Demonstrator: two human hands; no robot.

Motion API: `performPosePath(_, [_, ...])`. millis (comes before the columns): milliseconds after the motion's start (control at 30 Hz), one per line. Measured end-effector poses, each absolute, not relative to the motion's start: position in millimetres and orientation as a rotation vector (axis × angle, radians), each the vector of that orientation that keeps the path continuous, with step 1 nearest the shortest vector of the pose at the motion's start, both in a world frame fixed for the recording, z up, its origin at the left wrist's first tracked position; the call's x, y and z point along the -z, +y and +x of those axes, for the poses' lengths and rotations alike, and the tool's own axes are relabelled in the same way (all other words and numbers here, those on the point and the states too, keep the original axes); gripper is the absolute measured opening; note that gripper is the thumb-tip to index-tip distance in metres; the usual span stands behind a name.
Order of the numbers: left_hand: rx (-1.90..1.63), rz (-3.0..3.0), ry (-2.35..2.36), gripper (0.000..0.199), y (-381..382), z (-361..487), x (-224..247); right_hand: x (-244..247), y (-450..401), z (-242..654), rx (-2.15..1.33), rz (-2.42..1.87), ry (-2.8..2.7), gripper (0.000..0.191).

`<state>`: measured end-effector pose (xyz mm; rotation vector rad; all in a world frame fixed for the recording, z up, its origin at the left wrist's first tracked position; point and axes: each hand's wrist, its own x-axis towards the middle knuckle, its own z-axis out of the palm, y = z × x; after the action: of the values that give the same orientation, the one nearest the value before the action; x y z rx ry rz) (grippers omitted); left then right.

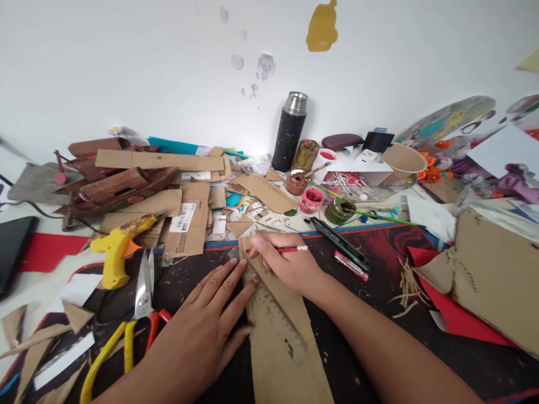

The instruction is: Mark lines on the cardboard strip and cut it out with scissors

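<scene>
A long cardboard strip (269,359) lies on the dark mat in front of me, with a clear ruler (275,317) slanting across it. My left hand (219,306) is spread flat, its fingertips resting on the ruler and the strip's left edge. In my right hand (288,266) a red pencil (290,249) is pinched between thumb and fingers, over the strip's far end; its tip is hard to make out. Left of my left hand lie scissors (144,289) with red and yellow handles, blades parted, and a yellow glue gun (117,258).
A green utility knife (339,244) lies right of my right hand. Behind are open paint jars (311,200), a black flask (289,134) and cardboard scraps (265,193). A brown cardboard model (122,188) stands far left; a cardboard box (497,269) sits right.
</scene>
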<state>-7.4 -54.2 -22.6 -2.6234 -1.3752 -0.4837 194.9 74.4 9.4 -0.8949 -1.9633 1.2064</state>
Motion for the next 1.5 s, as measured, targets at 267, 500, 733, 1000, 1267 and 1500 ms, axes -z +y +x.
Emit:
performPosePath(267, [0.475, -2.623, -1.362, 0.054, -53, -7, 20, -14, 72, 196, -1.130, -0.893, -2.035, 0.045])
performPosePath(500, [0.485, -2.635, -1.385, 0.056, -54, -8, 21, -17, 72, 196, -1.080, -0.883, -2.083, 0.050])
performPosePath(733, [0.472, -2.654, -1.397, 0.056, -54, -9, 20, -18, 72, 198, -1.072, -0.877, -2.126, 0.057])
performPosePath(1000, [0.455, -2.654, -1.411, 0.058, -55, -9, 20, -26, 70, 201, -1.081, -0.913, -2.211, 0.058])
performPosePath(1267, [0.443, -2.664, -1.408, 0.060, -54, -9, 20, -31, 69, 202, -1.061, -0.963, -2.271, 0.068])
performPosePath(1500, [0.448, -2.666, -1.421, 0.060, -55, -10, 20, -30, 69, 202, -1.057, -0.970, -2.269, 0.069])
